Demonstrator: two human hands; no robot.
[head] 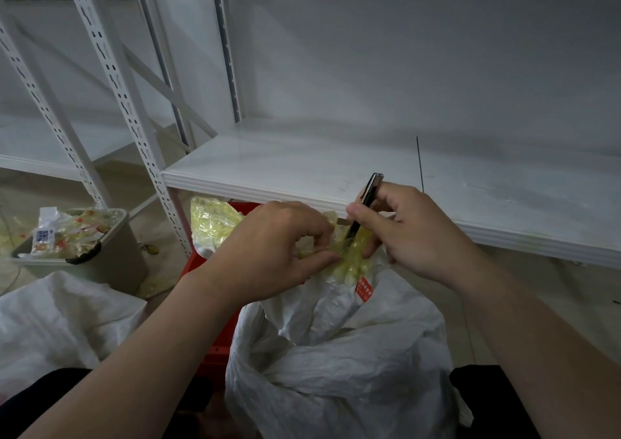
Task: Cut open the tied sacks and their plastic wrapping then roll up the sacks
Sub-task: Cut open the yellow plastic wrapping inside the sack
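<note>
A white woven sack (336,354) stands low in the middle, its neck bound with yellowish plastic tape (353,260) and marked by a small red label (364,287). My left hand (279,250) pinches the tape at the neck from the left. My right hand (403,230) grips a dark utility knife (366,200), blade end pointing down into the tape. The blade tip is hidden in the plastic.
A white metal shelf (336,170) runs right behind the sack. A red crate (215,348) sits under the sack, with crumpled yellow plastic (211,220) behind it. A grey bin (111,254) full of plastic scraps stands left. Another white sack (60,321) lies at lower left.
</note>
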